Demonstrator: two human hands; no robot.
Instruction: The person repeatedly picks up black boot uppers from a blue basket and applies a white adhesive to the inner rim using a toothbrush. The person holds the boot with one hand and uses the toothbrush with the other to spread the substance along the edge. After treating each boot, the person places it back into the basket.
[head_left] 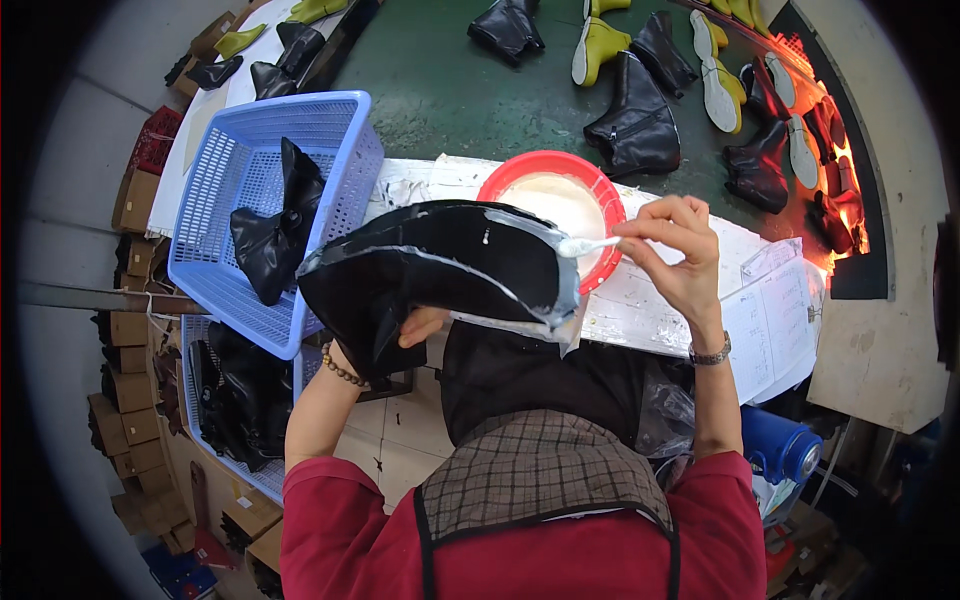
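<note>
My left hand (422,326) is closed around the shaft of a black boot (390,285), which it holds sole side up over the near table edge. White, wet-looking paste lines the rim of the boot's underside, with a thicker patch at its right end. Pinched between the fingers of my right hand (676,248) is a small brush (592,245) with a white-coated tip. That tip touches the pasted right end of the boot. Just behind the boot stands a red bowl (497,178) holding creamy white liquid (550,200); the boot hides part of it.
A blue plastic basket (345,125) with black boot pieces (272,232) stands at left, another below it. Black boots (632,120) and yellow-green shoe forms (598,48) rest on the green surface (430,90). An orange glow lights the far right. Papers (765,330) lie at right.
</note>
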